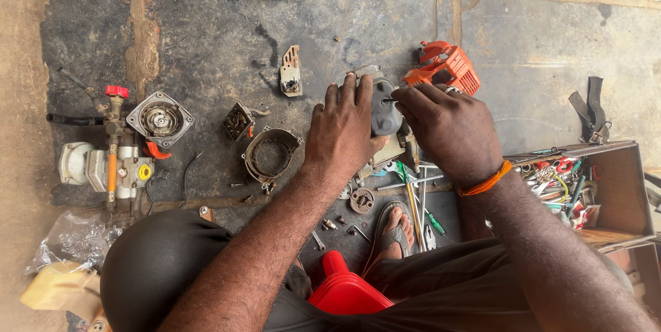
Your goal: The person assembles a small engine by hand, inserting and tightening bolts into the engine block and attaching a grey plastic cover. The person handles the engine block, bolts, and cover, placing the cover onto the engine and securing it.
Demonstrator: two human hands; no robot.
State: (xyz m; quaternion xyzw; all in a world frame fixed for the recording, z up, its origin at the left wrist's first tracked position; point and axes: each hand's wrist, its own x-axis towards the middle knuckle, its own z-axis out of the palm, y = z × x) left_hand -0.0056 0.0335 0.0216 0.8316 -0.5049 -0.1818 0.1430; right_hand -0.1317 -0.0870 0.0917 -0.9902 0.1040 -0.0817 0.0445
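Note:
My left hand presses on a small grey engine part that stands on the stone floor. My right hand, with an orange band at the wrist, pinches something at the top of that grey part; what its fingers hold is too small to tell. An orange ribbed engine cover sits just behind the two hands. Under the hands lies more of the engine's metal body.
To the left lie a round metal ring housing, a square recoil cover and a pump with a red-capped valve. Loose screws and screwdrivers lie near my sandalled foot. A wooden toolbox is at right.

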